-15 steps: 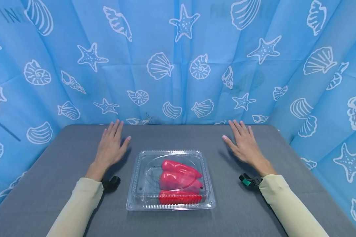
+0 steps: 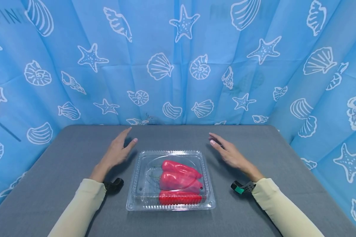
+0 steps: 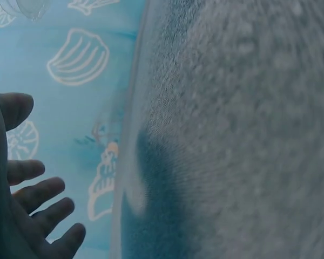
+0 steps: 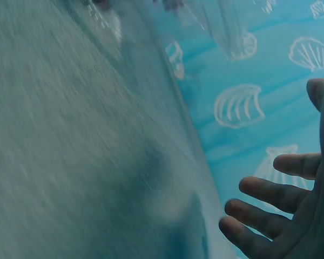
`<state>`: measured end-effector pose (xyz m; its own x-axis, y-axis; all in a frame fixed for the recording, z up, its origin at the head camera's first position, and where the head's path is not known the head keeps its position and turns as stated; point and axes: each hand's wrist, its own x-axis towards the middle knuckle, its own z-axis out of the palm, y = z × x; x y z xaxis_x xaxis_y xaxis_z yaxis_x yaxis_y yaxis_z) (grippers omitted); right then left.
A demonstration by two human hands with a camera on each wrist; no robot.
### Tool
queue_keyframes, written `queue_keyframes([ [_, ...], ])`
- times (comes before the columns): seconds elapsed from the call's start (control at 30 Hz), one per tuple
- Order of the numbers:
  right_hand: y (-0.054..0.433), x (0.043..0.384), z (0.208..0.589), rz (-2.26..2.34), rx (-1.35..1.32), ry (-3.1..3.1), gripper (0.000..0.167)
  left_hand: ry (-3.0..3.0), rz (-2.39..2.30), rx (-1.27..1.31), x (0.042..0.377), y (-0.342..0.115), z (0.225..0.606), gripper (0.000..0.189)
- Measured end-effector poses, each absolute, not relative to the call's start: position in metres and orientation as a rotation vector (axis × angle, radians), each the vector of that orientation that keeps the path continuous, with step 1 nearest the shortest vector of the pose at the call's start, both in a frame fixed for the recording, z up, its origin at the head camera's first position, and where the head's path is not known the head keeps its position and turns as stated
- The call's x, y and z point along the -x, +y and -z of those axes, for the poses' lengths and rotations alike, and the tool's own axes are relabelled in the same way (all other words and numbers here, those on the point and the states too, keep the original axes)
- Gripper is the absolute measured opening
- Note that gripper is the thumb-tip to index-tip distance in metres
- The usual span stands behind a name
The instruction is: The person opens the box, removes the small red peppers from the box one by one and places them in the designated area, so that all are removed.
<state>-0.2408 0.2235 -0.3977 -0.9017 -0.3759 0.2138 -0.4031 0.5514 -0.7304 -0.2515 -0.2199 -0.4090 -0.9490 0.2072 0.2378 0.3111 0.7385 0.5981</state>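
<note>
A clear plastic clamshell box [image 2: 136, 184] with its lid down sits in the middle of the table. Through the lid I see several red peppers [image 2: 181, 179] with thin green stems, lying crosswise toward the right half. My left hand [image 2: 115, 151] is held just left of the box's far corner, apart from it, fingers extended and thumb spread. On the other side, my right hand [image 2: 229, 154] hovers to the right of the box with spread, slightly bent fingers and touches nothing. Both wrist views show the fingers apart, with nothing held.
A grey cloth-covered table [image 2: 178, 223] carries the box. Behind it and along the sides hangs a blue curtain [image 2: 178, 82] with white shells and starfish. Dark straps with small devices [image 2: 114, 186] are on both wrists.
Both hands have turned from palm-down to palms facing inward and moved in toward the box, the right one more. The box and peppers have stayed put.
</note>
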Motion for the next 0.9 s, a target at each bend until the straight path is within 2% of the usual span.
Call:
queue_keyframes([
  [0.27,0.206,0.236,0.402,-1.801,-0.901,-2.581,0.05,-2.787,1.177,0.42,0.25,-0.214,0.41,0.067],
  [0.67,0.193,0.224,0.41,-2.145,-1.128,-2.539,0.06,-2.66,1.473,0.52,0.252,-0.206,0.412,0.056],
  [0.9,0.189,0.219,0.416,-2.186,-1.11,-2.535,0.062,-2.484,2.051,0.682,0.251,-0.204,0.411,0.053],
])
